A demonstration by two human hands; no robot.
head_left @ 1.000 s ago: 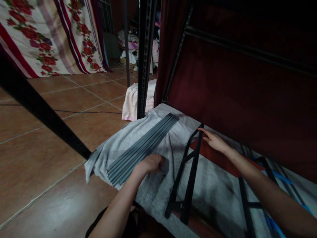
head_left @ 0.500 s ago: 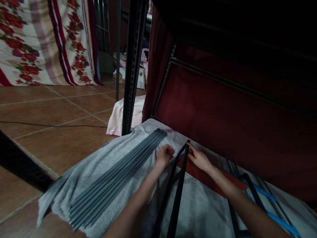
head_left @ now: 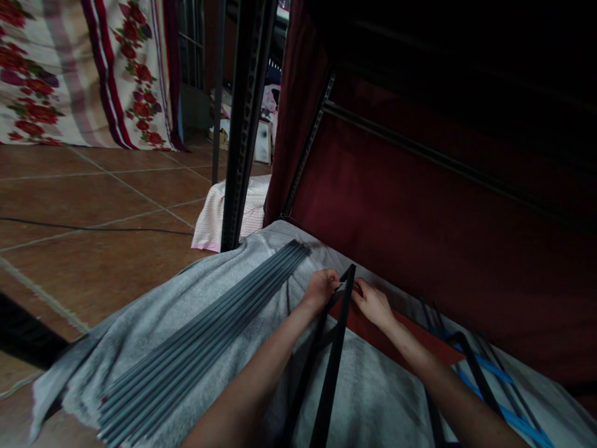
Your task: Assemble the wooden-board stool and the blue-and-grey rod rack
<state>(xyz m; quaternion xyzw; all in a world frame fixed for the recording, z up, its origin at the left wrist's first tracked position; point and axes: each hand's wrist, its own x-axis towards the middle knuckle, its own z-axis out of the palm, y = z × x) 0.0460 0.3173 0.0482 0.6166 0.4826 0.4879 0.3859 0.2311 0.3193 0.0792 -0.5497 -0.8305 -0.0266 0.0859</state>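
A narrow black metal frame (head_left: 336, 364) stands on the grey cloth, its pointed top end between my two hands. My left hand (head_left: 321, 289) is closed in a pinch at the left side of that end. A thin, pale, wire-like piece (head_left: 342, 284) sticks out from its fingertips toward the frame. My right hand (head_left: 373, 303) is at the right side of the same end, thumb and fingers bent together. What those fingers hold, if anything, is too small and dark to tell. Left of my left arm lies a bundle of grey rods (head_left: 205, 342).
A grey cloth (head_left: 373, 379) covers the low surface. To the right are another black frame (head_left: 478, 367), blue strips (head_left: 522, 423) and a reddish-brown flat piece (head_left: 410, 339). A black perforated post (head_left: 242, 130) rises at the left, before a maroon curtain (head_left: 396, 205).
My left hand has moved right, up to the frame's end, with the thin pale piece now showing at its fingertips. My right fingers have drawn down and bent from the frame's tip.
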